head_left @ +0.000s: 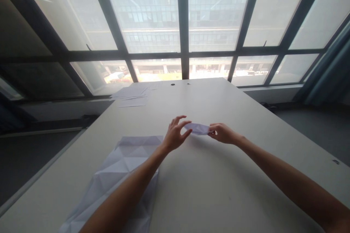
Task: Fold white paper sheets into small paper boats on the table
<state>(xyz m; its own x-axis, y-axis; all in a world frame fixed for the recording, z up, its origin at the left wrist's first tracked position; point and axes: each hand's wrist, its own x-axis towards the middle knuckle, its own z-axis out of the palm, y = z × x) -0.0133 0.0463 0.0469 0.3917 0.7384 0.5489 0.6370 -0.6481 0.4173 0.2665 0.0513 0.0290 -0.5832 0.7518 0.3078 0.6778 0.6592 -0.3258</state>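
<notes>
A small folded white paper piece (199, 128) hangs just above the pale table (218, 182) between my two hands. My right hand (222, 133) pinches its right end with fingers closed. My left hand (175, 134) sits at the paper's left end, thumb and forefinger touching its tip while the other fingers curl apart above it. A large white sheet (123, 167) creased into triangles lies flat on the table under my left forearm.
A loose stack of white sheets (131, 96) lies at the table's far left corner. Two small round holes (180, 84) mark the far edge. Large windows stand beyond the table, and a curtain (328, 72) hangs at the right.
</notes>
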